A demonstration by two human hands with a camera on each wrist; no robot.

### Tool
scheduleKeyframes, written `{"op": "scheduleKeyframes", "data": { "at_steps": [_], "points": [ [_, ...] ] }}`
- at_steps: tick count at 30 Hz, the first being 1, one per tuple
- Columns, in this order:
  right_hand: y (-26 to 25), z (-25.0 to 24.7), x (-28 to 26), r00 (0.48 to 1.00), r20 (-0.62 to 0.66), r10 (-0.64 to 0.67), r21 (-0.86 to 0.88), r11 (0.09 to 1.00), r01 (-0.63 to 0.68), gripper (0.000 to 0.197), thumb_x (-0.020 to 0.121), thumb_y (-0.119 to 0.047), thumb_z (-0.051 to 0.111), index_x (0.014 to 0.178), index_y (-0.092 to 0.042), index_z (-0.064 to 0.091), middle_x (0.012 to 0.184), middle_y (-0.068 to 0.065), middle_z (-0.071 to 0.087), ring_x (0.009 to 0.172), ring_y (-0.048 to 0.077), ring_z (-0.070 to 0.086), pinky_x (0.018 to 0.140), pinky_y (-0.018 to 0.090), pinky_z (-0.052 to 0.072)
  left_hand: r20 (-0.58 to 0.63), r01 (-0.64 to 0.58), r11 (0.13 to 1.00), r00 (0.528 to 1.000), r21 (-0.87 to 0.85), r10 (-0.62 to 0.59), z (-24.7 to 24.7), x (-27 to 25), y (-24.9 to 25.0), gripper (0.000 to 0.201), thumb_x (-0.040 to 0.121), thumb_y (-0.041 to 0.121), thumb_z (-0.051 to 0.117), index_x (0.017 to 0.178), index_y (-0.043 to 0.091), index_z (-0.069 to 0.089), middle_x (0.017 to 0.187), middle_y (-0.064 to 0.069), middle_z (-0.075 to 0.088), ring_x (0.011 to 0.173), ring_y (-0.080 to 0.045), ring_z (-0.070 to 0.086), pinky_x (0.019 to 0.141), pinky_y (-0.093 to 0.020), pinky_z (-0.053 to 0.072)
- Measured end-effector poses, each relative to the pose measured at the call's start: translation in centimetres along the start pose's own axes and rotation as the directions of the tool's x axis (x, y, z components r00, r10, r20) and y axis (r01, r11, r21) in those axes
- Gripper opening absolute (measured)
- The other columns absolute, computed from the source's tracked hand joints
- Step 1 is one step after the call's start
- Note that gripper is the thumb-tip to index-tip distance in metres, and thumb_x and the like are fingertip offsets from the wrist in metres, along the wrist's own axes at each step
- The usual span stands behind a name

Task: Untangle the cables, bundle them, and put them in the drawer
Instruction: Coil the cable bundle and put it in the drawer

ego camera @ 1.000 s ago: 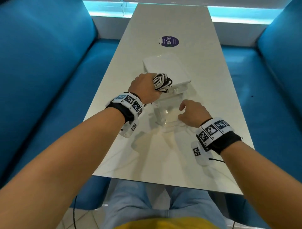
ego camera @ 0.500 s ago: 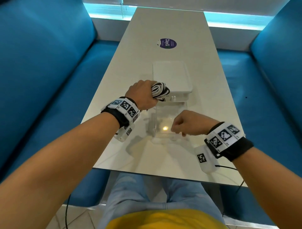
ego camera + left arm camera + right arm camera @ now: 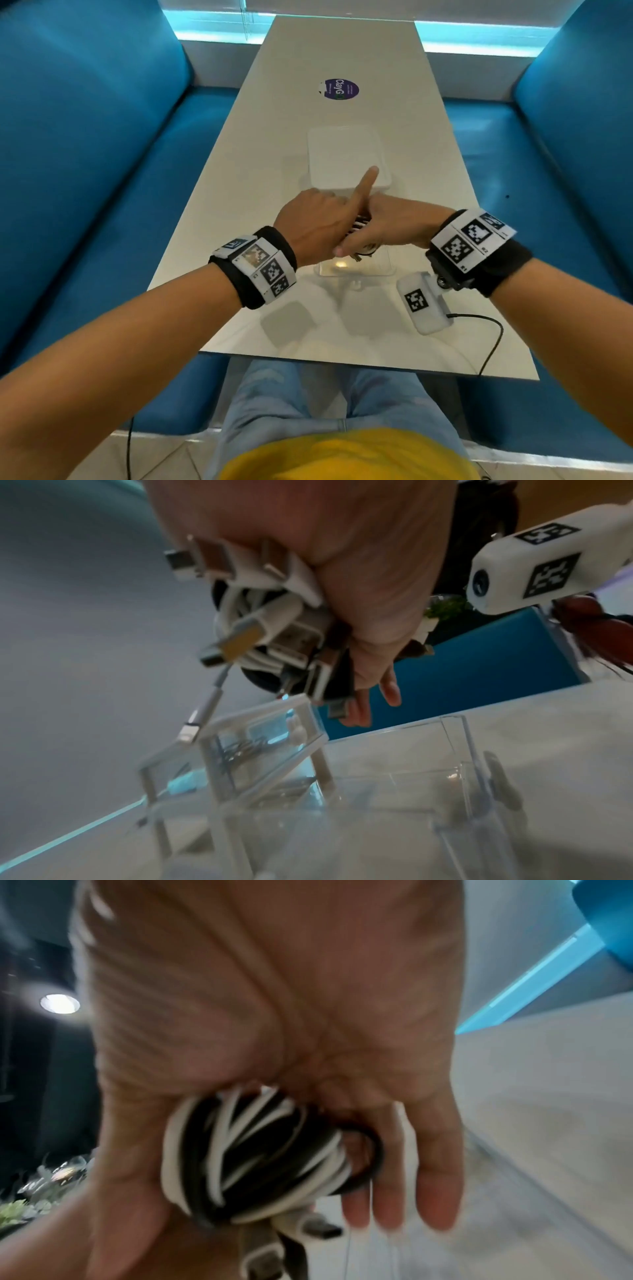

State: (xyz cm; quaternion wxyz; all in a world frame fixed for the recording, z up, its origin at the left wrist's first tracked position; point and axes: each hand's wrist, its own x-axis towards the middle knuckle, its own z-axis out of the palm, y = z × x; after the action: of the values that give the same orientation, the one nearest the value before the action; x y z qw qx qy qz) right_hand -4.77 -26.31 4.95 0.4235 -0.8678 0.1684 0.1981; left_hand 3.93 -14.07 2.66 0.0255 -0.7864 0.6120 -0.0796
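Observation:
A bundle of black and white cables sits between my two hands, just above the pulled-out clear drawer. My left hand grips the bundle, with its index finger pointing out over the white drawer unit. In the left wrist view, the cable bundle and its several plugs hang from my left hand over the clear drawer. My right hand lies against the bundle from the right. The right wrist view shows the cable bundle under my right hand, fingers straight.
The drawer unit stands in the middle of a long white table. A purple round sticker lies farther back. Blue benches flank both sides. A thin black wire trails from my right wrist over the near table edge.
The drawer has come out toward me. My right hand left the drawer front and rose to the bundle. My left hand carried the bundle from the unit's front to above the drawer.

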Motion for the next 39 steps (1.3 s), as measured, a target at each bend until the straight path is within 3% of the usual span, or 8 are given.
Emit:
{"op": "scheduleKeyframes", "data": {
  "at_steps": [3, 9, 13, 15, 17, 20, 29, 39],
  "points": [
    [0.2, 0.6, 0.3, 0.999, 0.031, -0.036, 0.079, 0.996, 0.034, 0.020, 0.067, -0.021, 0.083, 0.083, -0.021, 0.071, 0.086, 0.004, 0.073, 0.088, 0.020, 0.069, 0.084, 0.036, 0.056, 0.017, -0.086, 0.994, 0.996, 0.062, 0.086, -0.4, 0.6, 0.8, 0.083, 0.092, 0.030, 0.042, 0.150, 0.004, -0.011, 0.085, -0.004, 0.064, 0.063, -0.020, 0.046, 0.064, -0.032, 0.037],
    [0.7, 2.1, 0.0, 0.979, -0.188, -0.075, 0.117, 0.988, 0.098, 0.012, 0.069, -0.001, 0.072, 0.068, -0.009, 0.063, 0.065, 0.007, 0.065, 0.064, 0.017, 0.063, 0.061, 0.029, 0.052, -0.062, -0.146, 0.986, 0.987, 0.075, 0.151, 1.0, 1.0, 0.4, 0.083, 0.090, 0.023, 0.051, 0.152, 0.007, -0.002, 0.076, -0.006, 0.062, 0.060, -0.020, 0.041, 0.063, -0.032, 0.032],
    [1.2, 2.1, 0.2, 0.952, -0.291, -0.093, 0.056, 0.992, 0.114, 0.017, 0.068, -0.001, 0.067, 0.072, -0.013, 0.056, 0.061, 0.004, 0.060, 0.059, 0.016, 0.061, 0.057, 0.029, 0.049, -0.212, -0.149, 0.986, 0.969, -0.075, 0.130, 2.4, 1.1, 0.5, 0.091, 0.081, 0.017, 0.065, 0.149, 0.014, 0.004, 0.073, -0.011, 0.058, 0.056, -0.022, 0.043, 0.057, -0.032, 0.036],
    [1.9, 2.3, 0.5, 0.945, -0.322, -0.061, 0.024, 0.997, 0.073, 0.019, 0.067, -0.011, 0.069, 0.079, -0.018, 0.056, 0.067, 0.003, 0.063, 0.063, 0.017, 0.064, 0.057, 0.030, 0.050, -0.176, -0.110, 0.972, 0.982, -0.209, 0.073, 2.8, 1.2, 0.8, 0.098, 0.080, 0.017, 0.071, 0.149, 0.023, 0.002, 0.095, -0.019, 0.058, 0.066, -0.028, 0.055, 0.058, -0.033, 0.041],
    [3.0, 2.6, 0.7, 0.936, -0.351, -0.008, -0.064, 0.998, -0.016, 0.031, 0.062, -0.030, 0.069, 0.090, -0.020, 0.060, 0.076, 0.001, 0.066, 0.069, 0.018, 0.064, 0.061, 0.033, 0.054, -0.041, -0.037, 0.946, 0.999, -0.323, 0.025, 2.4, 1.5, 0.4, 0.112, 0.073, 0.026, 0.080, 0.152, 0.028, 0.001, 0.128, -0.022, 0.046, 0.104, -0.034, 0.055, 0.078, -0.038, 0.048],
    [4.5, 2.9, 1.2, 0.917, -0.398, 0.028, -0.250, 0.959, -0.138, 0.041, 0.063, -0.035, 0.064, 0.101, -0.021, 0.059, 0.084, -0.001, 0.065, 0.073, 0.021, 0.062, 0.066, 0.033, 0.053, 0.049, -0.016, 0.942, 0.998, -0.334, 0.034, 1.1, 1.7, -2.4, 0.123, 0.059, 0.044, 0.087, 0.153, 0.026, 0.009, 0.150, -0.011, 0.029, 0.142, -0.029, 0.017, 0.114, -0.042, 0.018],
    [4.2, 3.7, 2.9, 0.871, -0.476, -0.118, -0.571, 0.795, -0.205, 0.030, 0.082, -0.023, 0.058, 0.109, -0.013, 0.050, 0.101, 0.009, 0.061, 0.090, 0.032, 0.060, 0.065, 0.033, 0.037, 0.324, 0.115, 0.919, 0.946, -0.378, 0.015, 2.6, 3.1, -6.0, 0.125, 0.058, 0.022, 0.091, 0.153, 0.025, 0.009, 0.162, -0.007, -0.001, 0.148, -0.028, -0.010, 0.120, -0.048, 0.008],
    [4.2, 5.5, 5.2, 0.862, -0.470, -0.188, -0.763, 0.578, -0.290, 0.034, 0.086, -0.007, 0.055, 0.119, -0.002, 0.047, 0.111, 0.015, 0.060, 0.101, 0.033, 0.057, 0.075, 0.036, 0.041, 0.270, 0.104, 0.882, 0.963, -0.459, 0.027, 3.7, 3.2, -6.2, 0.120, 0.060, 0.038, 0.088, 0.152, 0.025, 0.013, 0.161, -0.003, -0.001, 0.147, -0.023, -0.014, 0.118, -0.045, 0.006]
  ]
}}
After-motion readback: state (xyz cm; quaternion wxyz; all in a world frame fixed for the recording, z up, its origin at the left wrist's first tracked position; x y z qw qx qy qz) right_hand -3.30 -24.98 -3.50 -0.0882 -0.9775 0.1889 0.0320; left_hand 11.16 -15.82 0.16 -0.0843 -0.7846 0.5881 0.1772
